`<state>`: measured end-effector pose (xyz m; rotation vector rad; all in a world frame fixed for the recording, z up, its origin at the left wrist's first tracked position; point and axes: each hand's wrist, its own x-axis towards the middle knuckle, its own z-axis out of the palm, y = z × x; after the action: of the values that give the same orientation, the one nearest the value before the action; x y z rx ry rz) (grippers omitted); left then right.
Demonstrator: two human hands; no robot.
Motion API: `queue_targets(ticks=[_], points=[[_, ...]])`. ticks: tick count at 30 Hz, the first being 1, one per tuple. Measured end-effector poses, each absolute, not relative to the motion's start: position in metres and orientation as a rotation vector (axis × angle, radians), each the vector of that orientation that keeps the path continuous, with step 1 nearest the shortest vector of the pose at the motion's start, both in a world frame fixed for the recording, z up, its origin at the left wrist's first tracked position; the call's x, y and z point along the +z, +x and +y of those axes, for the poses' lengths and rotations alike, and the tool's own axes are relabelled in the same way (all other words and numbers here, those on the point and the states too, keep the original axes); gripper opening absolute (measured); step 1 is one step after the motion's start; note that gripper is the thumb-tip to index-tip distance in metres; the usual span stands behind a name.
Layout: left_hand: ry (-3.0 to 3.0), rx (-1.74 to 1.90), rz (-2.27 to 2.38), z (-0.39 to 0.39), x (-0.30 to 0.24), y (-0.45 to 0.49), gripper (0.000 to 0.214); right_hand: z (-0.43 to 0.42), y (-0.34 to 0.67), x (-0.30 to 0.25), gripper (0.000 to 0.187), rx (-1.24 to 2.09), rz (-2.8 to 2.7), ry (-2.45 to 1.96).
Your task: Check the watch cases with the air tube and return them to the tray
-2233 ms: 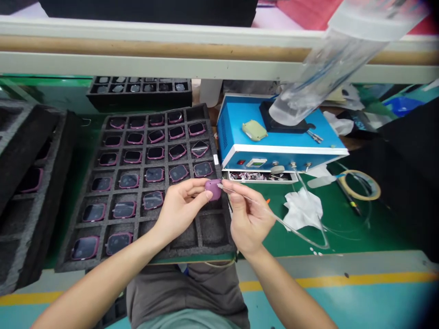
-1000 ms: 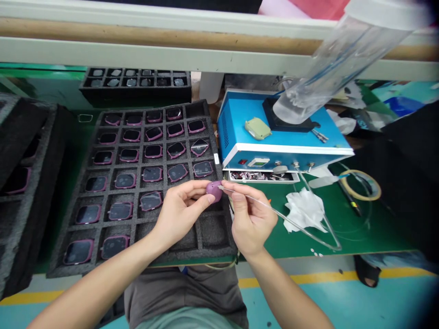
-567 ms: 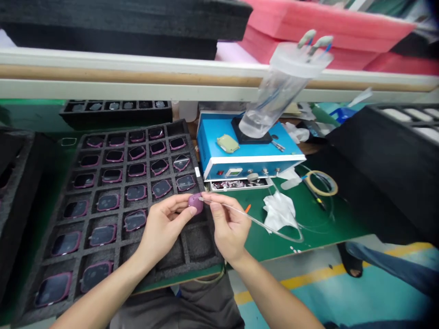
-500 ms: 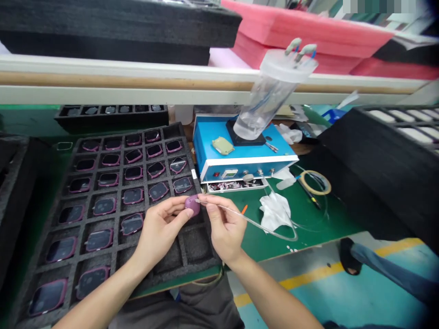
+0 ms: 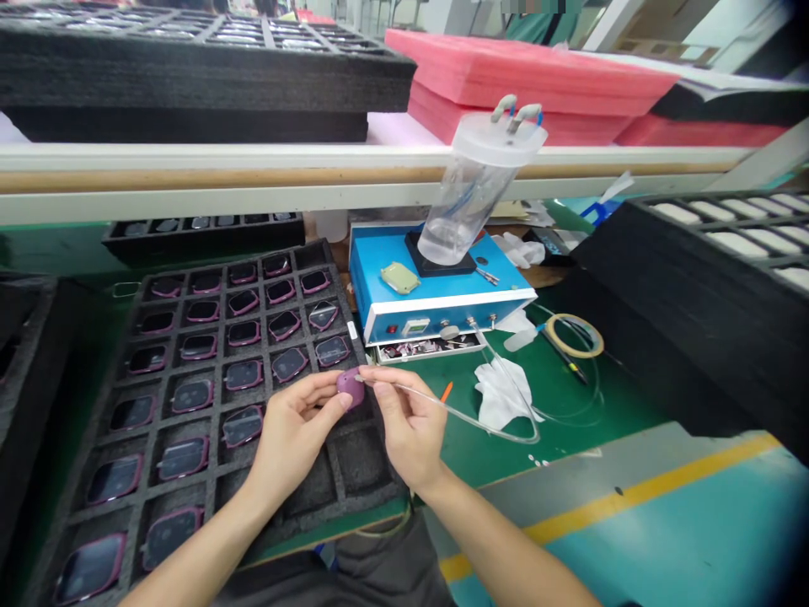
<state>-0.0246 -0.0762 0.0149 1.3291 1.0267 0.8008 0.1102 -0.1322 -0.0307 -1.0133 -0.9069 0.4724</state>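
Between the fingers and thumb of my left hand (image 5: 294, 430) is a small purple watch case (image 5: 349, 386), held tilted up over the tray. My right hand (image 5: 410, 434) pinches the end of a clear thin tube (image 5: 468, 415), its tip at the face of the case. Whether the tip touches or sits just above it, I cannot tell. Below both hands lies a black foam tray (image 5: 360, 459) with purple-rimmed watch pieces in many of its cells. The tube loops right and back toward a blue machine (image 5: 372, 274).
A clear cylinder (image 5: 471, 194) and a greenish watch-shaped piece (image 5: 399, 277) stand on the machine. Crumpled white tissue (image 5: 502, 392) and a tape roll (image 5: 597, 347) lie to the right. A shelf edge (image 5: 253, 202) crosses behind, bearing black and pink foam trays (image 5: 537, 80). Dark foam stacks (image 5: 683, 337) flank the right.
The view has tilted up and shifted slightly. My hands keep the same hold on the watch case and tube. The foot and trouser leg at lower right have left view.
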Motion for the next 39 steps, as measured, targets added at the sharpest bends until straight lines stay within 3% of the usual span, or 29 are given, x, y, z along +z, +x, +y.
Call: queue_targets(ticks=[39], points=[[1.345, 0.79, 1.025, -0.0783, 0.0162, -0.0255, 0.032, -0.133, 0.1095, -0.0323, 0.014, 0.467, -0.899, -1.067]])
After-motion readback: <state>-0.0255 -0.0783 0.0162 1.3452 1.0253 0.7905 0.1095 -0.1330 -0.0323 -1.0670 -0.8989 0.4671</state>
